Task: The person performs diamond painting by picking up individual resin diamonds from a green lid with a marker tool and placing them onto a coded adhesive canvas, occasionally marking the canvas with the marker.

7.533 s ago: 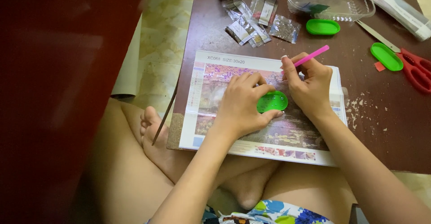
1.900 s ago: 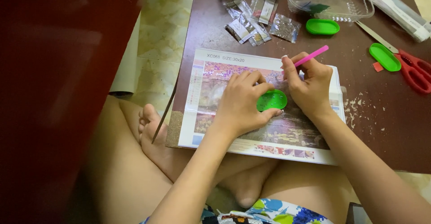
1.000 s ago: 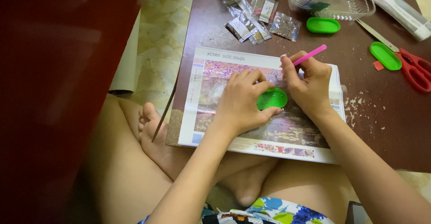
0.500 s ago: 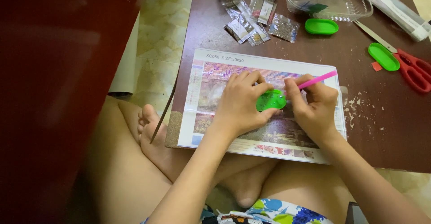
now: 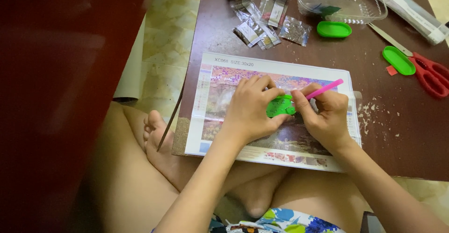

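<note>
Left hand (image 5: 250, 109) fingers clamp the green tray (image 5: 280, 106) on the canvas (image 5: 220, 86). Right hand (image 5: 325, 114) fingers pinch the pink pen (image 5: 324, 89), tip at the tray.

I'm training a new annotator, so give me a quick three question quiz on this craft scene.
1. True or false: the right hand holds a pink pen.
2. What does the left hand hold on the canvas? A) red scissors B) green tray C) clear tub
3. What colour are the scissors handles?

Key: 1 true. 2 B, the green tray. 3 red.
</note>
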